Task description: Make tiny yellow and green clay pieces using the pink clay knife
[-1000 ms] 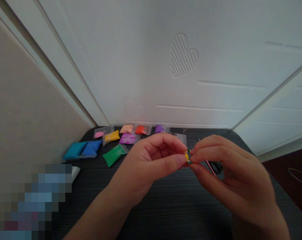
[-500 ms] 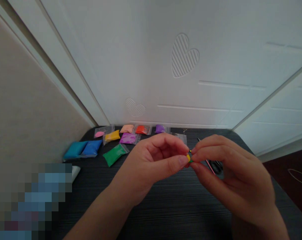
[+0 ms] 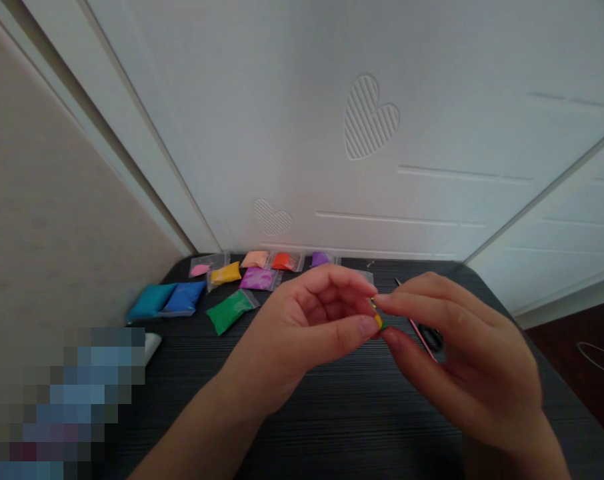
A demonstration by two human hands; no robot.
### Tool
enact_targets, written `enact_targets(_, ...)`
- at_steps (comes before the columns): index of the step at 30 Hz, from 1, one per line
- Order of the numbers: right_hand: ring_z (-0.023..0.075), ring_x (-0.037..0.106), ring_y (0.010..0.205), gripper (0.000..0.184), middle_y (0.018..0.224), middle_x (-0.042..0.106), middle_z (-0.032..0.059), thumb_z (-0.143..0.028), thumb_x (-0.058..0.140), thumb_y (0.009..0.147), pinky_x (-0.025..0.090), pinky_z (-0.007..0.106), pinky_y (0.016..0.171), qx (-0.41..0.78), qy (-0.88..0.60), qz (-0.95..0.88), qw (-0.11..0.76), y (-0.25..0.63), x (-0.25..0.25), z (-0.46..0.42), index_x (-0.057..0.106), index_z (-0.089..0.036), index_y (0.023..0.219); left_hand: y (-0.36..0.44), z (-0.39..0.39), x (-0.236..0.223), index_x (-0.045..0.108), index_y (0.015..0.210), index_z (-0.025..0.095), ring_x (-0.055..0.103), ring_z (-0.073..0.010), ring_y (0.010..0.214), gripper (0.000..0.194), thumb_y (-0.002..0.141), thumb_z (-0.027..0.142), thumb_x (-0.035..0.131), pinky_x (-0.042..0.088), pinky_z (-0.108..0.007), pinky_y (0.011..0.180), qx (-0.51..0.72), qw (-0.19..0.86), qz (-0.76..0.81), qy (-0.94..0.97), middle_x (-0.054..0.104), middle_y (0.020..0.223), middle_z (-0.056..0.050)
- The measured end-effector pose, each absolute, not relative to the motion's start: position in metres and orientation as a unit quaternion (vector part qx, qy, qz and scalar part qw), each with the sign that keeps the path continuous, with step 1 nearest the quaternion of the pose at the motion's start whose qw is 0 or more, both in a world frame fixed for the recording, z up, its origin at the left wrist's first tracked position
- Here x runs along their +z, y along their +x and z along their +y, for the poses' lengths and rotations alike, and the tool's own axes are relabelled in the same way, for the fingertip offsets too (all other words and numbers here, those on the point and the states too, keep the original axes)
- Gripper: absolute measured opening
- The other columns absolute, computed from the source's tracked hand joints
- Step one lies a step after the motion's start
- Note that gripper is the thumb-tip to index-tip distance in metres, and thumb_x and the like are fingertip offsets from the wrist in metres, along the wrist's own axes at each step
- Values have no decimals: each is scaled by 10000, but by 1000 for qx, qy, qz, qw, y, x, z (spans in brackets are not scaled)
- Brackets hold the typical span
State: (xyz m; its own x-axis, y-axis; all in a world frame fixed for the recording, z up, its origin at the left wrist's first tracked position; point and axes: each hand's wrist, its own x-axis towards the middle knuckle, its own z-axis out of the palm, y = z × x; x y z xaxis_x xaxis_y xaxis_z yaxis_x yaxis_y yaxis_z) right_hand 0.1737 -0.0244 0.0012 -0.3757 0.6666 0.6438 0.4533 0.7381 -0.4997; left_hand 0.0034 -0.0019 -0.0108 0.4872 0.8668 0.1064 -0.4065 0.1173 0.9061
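Note:
A tiny multicoloured clay piece [image 3: 379,321], with yellow, green and dark parts and a trace of red below, is pinched above the table. My left hand [image 3: 315,327] grips it between thumb and fingertips from the left, the other fingers curled behind. From the right, my right hand [image 3: 457,347] has its index fingertip on the upper end and its thumb at the green lower end. Fingertips cover much of the piece, so its full shape is hidden.
On the dark table [image 3: 302,427] lie packets of coloured clay, among them green [image 3: 231,311], blue [image 3: 185,297] and yellow [image 3: 225,273]. Behind my right hand are black-handled scissors [image 3: 433,337] and a pink stick [image 3: 422,339]. A white panel [image 3: 282,133] rises at the back.
My right fingers have shifted slightly left and spread around the clay piece, which has turned a little and shows its yellow and green parts differently. My left hand keeps its grip.

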Motion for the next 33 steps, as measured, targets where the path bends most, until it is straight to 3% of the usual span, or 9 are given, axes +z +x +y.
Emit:
enact_targets(8, 139, 528, 808, 374, 884, 566, 45, -22, 599, 640, 459, 281, 689, 124, -330, -822, 446, 174, 2, -24, 589, -149, 992, 3, -2, -11, 590, 856, 193, 571, -76, 726, 175, 701, 114, 613, 465, -162, 652, 458, 700, 230, 497, 600, 790, 9)
enact_targets(19, 145, 537, 788, 355, 869, 567, 49, 0, 589, 636, 460, 282, 666, 126, -336, -795, 489, 171, 2, -26, 603, -150, 957, 1, -14, 6, 599, 802, 190, 546, -110, 803, 150, 678, 110, 627, 450, -200, 706, 463, 491, 330, 660, 598, 810, 7)
enact_targets(33, 151, 548, 793, 328, 876, 582, 44, -44, 591, 669, 462, 294, 679, 132, -353, -792, 480, 173, 1, -25, 592, -180, 967, 4, -16, 1, 608, 791, 198, 556, -125, 736, 102, 698, 157, 611, 435, -216, 631, 480, 375, 375, 699, 626, 780, 4)
